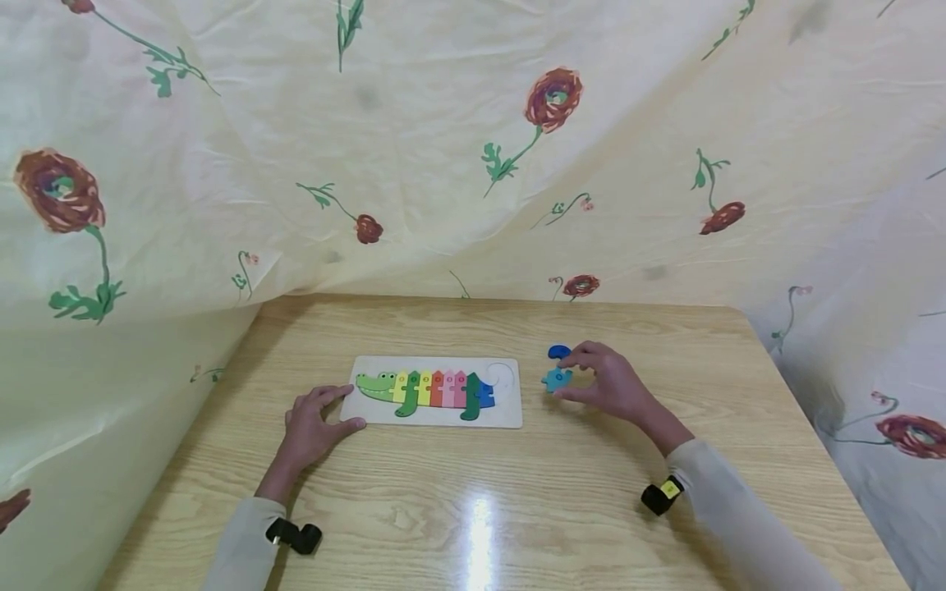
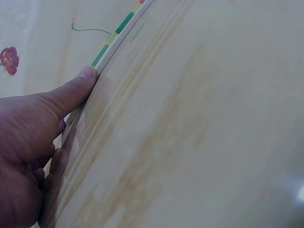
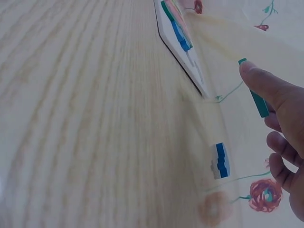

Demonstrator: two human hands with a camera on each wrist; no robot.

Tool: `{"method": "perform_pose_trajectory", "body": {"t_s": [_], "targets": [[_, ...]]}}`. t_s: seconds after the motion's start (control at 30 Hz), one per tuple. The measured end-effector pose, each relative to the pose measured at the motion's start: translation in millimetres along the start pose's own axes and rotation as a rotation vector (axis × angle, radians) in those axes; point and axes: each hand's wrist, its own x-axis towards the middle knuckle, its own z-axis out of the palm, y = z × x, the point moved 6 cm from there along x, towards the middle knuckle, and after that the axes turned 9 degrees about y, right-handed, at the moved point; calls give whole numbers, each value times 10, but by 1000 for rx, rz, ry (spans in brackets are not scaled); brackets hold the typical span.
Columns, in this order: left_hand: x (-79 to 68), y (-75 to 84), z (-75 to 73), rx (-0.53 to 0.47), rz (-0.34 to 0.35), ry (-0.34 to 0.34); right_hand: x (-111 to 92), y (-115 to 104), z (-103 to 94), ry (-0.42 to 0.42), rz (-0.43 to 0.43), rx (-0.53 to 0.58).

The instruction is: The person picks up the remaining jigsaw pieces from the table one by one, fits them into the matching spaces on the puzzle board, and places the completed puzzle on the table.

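Observation:
A crocodile puzzle board (image 1: pixel 436 416) lies on the table, with a green head and coloured body pieces in it and a bare curled tail outline at its right end. My left hand (image 1: pixel 306 428) touches the board's left end, the index finger at the side edge and the thumb (image 2: pixel 78 88) against the near edge. To the right of the board, my right hand (image 1: pixel 609 382) pinches a light blue puzzle piece (image 1: pixel 557 379) between thumb and finger. In the right wrist view that piece (image 3: pixel 259 103) is raised above the table, seen edge-on. Just beyond it lies a dark blue curved puzzle piece (image 1: pixel 559 352).
The wood-grain table (image 1: pixel 414 509) spreads around the board. A flowered cloth (image 1: pixel 443 148) hangs behind it and along both sides. Each sleeve carries a black wrist camera, the left one (image 1: pixel 294 536) and the right one (image 1: pixel 660 496).

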Motion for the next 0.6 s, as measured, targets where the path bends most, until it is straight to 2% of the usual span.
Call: {"method": "perform_pose_trajectory", "body": {"t_s": [0.6], "targets": [[6,-1,1,-3,0,1,232,-121,75,-67,-93,60]]}}
